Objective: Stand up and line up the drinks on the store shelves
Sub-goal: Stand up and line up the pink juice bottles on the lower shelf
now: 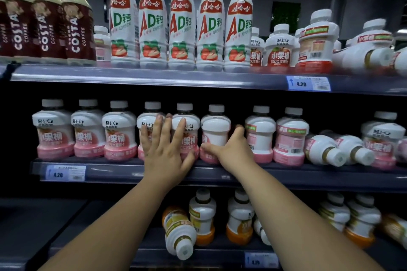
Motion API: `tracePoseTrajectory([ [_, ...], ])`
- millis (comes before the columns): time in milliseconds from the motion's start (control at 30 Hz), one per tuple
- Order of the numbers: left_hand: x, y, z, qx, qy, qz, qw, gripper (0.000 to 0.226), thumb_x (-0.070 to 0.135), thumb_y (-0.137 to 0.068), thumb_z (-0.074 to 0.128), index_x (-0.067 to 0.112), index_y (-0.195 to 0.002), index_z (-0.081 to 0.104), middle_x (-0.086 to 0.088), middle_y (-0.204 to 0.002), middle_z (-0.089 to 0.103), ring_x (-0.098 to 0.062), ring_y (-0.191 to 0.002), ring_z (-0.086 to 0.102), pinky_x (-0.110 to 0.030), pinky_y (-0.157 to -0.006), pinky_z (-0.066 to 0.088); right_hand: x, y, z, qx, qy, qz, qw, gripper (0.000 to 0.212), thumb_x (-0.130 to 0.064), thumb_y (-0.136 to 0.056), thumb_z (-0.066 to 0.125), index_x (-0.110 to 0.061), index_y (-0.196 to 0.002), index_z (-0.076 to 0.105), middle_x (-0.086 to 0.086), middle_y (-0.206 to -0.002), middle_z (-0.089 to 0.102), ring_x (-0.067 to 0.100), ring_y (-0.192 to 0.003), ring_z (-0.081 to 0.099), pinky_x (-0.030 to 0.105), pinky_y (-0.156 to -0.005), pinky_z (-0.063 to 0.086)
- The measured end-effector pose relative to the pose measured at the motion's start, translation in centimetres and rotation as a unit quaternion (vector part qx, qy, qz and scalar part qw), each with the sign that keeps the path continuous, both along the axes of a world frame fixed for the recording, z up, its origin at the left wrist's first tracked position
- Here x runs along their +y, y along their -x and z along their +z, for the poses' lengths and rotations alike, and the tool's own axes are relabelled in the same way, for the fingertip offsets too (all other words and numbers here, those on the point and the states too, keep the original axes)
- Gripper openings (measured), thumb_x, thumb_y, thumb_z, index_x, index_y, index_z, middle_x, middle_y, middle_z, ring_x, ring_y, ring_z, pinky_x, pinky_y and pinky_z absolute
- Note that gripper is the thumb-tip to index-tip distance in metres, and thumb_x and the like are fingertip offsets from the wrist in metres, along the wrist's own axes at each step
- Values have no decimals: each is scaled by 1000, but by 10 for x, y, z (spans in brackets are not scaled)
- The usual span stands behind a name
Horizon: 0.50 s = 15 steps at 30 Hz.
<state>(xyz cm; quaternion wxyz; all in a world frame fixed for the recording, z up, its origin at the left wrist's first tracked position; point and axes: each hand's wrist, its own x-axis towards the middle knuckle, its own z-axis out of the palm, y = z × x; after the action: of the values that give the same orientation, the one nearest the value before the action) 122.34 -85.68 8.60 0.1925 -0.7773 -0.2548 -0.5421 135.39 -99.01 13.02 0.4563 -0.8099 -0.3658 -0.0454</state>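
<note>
On middle shelf (123, 171): left hand (167, 147) flat, steadying standing bottles (149, 121); right hand (229, 147) grips neighbouring bottle (215, 127), likely to turn label forward.

Dim store interior lit from above and in front: the red-capped bottles (180, 24) on the top shelf (154, 76) are brightest, pale highlights sit on the shoulders of the pink-based bottles (88, 130) on the middle shelf (220, 174), and the recesses behind them and the lower left corner fall to near black. Wide-angle distortion bows the shelf edges and tilts the coffee bottles (46, 20) at the left edge. Focus is soft throughout, most smeared on the toppled bottles (363, 55) at the top shelf's right end.
</note>
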Motion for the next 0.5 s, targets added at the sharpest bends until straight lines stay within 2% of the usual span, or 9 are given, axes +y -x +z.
tracePoseTrajectory([
  [67,2,0,-1,1,-5,1,1000,80,56,-82,51,22,-152,33,-18,-153,38,-35,-150,17,-62,-118,8,1,-2,-1,9,1,7,1000,87,-54,-73,76,-15,-135,29,9,-132,56,32,-115,58,44,-94,49],
  [133,2,0,-1,2,-4,3,1000,81,56,-82,50,22,-153,31,-18,-154,37,-34,-151,16,-62,-119,7,1,-4,0,29,-16,31,999,89,-51,-71,76,-18,-138,28,7,-134,56,30,-115,58,45,-96,49],
  [233,1,-1,-1,6,-2,7,1000,81,58,-83,50,21,-153,32,-18,-155,36,-35,-151,15,-61,-119,4,-1,0,0,2,-18,16,1000,106,-63,-62,82,-15,-139,28,8,-137,53,31,-122,55,44,-97,47],
  [300,2,0,-1,9,-1,6,1000,81,57,-83,50,20,-153,33,-18,-155,35,-35,-151,14,-61,-119,5,-1,0,-1,-15,1,6,1000,97,-63,-67,79,-15,-135,30,9,-132,57,32,-118,57,44,-94,49],
  [400,2,1,-1,13,5,7,1000,81,57,-83,49,20,-153,31,-18,-156,34,-34,-151,13,-61,-119,4,-4,-1,-1,-10,9,34,999,73,-60,-70,75,-21,-119,36,5,-122,61,28,-108,60,47,-90,51],
  [500,0,1,0,15,11,5,1000,81,57,-82,49,20,-153,32,-18,-155,35,-34,-151,14,-59,-120,4,-6,2,-4,-42,12,25,999,86,-73,-61,76,-21,-119,37,3,-125,59,28,-113,59,45,-91,50],
])
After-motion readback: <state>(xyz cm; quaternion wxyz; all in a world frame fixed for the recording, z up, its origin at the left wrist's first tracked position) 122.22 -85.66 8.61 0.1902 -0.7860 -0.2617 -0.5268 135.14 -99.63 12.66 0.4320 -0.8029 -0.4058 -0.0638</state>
